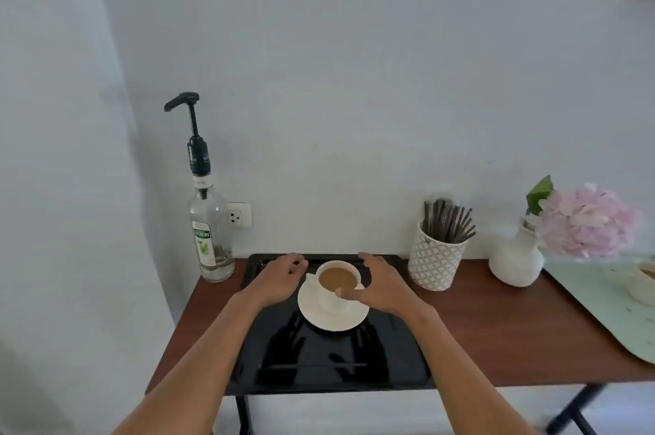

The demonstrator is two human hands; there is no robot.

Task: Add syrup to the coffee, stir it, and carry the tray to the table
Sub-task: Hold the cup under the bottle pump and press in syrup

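**A:** Nearest you is the glossy black rectangular tray [329, 356], sitting on the reddish-brown wooden surface [471, 328]. What are your hands doing over it?

**B:** Both hover at the white ceramic cup of milky coffee [336, 284], which stands on its round white saucer [333, 319] toward the tray's far half. Your left hand [280, 280] is loosely curled just left of the cup, its grip on nothing. Your right hand [379, 287] is spread, fingers apart, thumb touching or almost touching the cup's near rim; no clamp that I can see.

**A:** So which step is this?

**B:** I'd judge the syrup step, not yet begun. The clear glass syrup bottle with the black pump [209, 222] stands off the tray at the far left, by the wall, spout pointing away from the cup.

**A:** How should you do it well?

**B:** Keep your thumb out of the coffee. Bring the bottle over the cup, steady its body with one hand, and press slowly. The dark stir sticks in the white patterned holder [437, 257] wait far right.
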